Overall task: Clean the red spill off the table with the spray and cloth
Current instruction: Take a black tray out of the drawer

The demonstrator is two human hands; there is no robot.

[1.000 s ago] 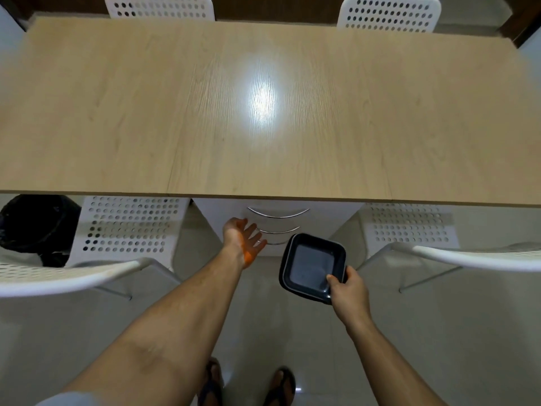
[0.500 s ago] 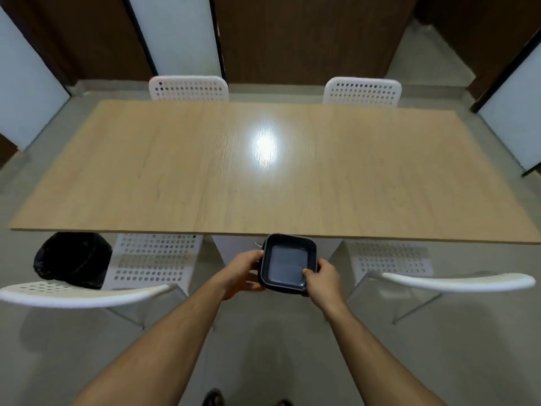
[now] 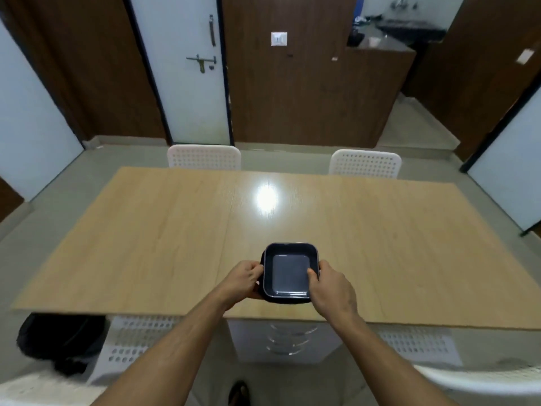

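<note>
While left hand (image 3: pixel 244 278) and right hand (image 3: pixel 329 284) grip black square dish (image 3: pixel 288 272) over table (image 3: pixel 146 244) edge: slip risks drop, chipped rim.

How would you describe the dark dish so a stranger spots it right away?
Start at the long light wooden table and go to its near edge, at the middle. There the left hand and right hand hold a square, dark navy dish, the only object over the tabletop.

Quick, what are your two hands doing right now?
Left hand: grip closed on the left side of the black dish.
Right hand: grip closed on the dish's right side, thumb over the rim.
</note>
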